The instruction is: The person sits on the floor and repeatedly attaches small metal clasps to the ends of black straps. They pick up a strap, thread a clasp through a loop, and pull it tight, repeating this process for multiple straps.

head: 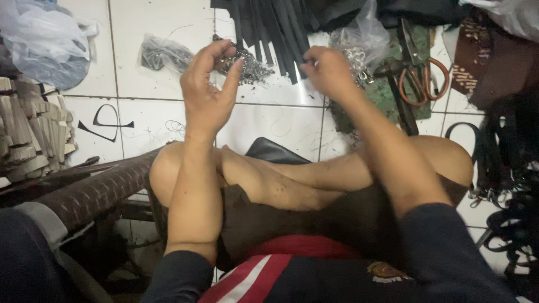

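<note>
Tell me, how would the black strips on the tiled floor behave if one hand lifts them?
The black strips look thin and long, so they would probably hang floppy. They lie fanned, seemingly loose, so they may slide apart. The right hand is nearest them; the left hand hovers alongside.

left hand (206, 90): up over the floor, fingers bent, thumb near a pile of small metal rings (247, 66)
right hand (330, 72): just beside black straps (275, 28), blurry
scissors (422, 78): on a green mat (387, 95) near the floor's far right edge
floor (140, 67): white tiles
bag (42, 39): far left corner
</note>
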